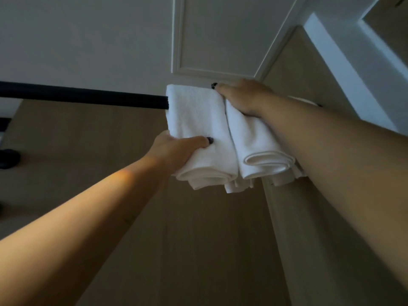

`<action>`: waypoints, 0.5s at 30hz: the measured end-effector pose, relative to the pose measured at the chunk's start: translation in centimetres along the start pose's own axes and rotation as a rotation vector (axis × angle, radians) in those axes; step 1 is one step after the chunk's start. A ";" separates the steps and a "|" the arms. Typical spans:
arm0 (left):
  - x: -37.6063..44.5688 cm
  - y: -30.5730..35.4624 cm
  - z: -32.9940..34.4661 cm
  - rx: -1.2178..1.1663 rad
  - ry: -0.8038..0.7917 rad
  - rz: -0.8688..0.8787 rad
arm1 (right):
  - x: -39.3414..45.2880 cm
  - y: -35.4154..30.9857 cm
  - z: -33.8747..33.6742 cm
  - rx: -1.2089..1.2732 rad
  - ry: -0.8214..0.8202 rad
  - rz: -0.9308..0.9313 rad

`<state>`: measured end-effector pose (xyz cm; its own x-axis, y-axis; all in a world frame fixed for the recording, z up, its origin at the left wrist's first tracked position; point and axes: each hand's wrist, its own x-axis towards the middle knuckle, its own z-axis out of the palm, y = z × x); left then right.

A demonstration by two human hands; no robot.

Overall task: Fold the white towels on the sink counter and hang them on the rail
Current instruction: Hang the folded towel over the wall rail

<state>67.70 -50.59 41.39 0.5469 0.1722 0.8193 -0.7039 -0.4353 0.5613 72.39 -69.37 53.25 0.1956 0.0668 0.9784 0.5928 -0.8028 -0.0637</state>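
Two folded white towels hang side by side over a black rail (pixel 84 97). My left hand (pixel 176 152) grips the lower part of the left towel (pixel 196 115), thumb across its front. My right hand (pixel 240 96) lies over the top of the right towel (pixel 254 140) where it bends over the rail, fingers reaching behind it. The folded ends of both towels hang loose below my hands. The rail's right part is hidden behind the towels and my right arm.
A white panelled door or wall (pixel 220 36) stands right behind the rail. Wood-look flooring (pixel 198 250) lies below. A dark shoe-like shape (pixel 8 157) sits at the left edge. A white frame (pixel 344 62) runs along the right.
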 end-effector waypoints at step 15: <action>0.2 0.1 3.7 -0.015 0.031 0.008 | -1.3 3.0 0.3 -0.098 0.145 -0.037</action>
<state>69.40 -53.87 41.17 0.5273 0.1959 0.8268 -0.7150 -0.4234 0.5563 74.15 -71.70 51.75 0.0559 0.0163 0.9983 0.5167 -0.8560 -0.0149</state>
